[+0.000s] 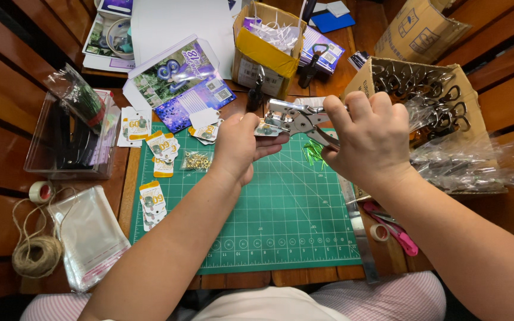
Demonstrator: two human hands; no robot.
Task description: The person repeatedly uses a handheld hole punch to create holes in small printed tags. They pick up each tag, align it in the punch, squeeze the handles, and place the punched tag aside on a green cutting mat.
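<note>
My right hand [367,139] grips the handles of silver eyelet pliers [295,119] above a green cutting mat [281,208]. The plier jaws sit over a small printed paper tag [267,128] that my left hand [240,148] pinches between thumb and fingers. Both hands hover over the mat's upper middle. More small orange-and-white tags [163,153] lie loose on the mat's left side, with another stack of tags [151,203] lower down. A small bag of brass eyelets [197,160] rests beside my left hand.
A clear plastic box [72,139] stands left, with twine [35,255], a tape roll [40,191] and clear bags [90,238] below it. A cardboard box of metal clasps [429,89] sits right. A steel ruler [358,232] and pink scissors [397,232] lie at the mat's right edge.
</note>
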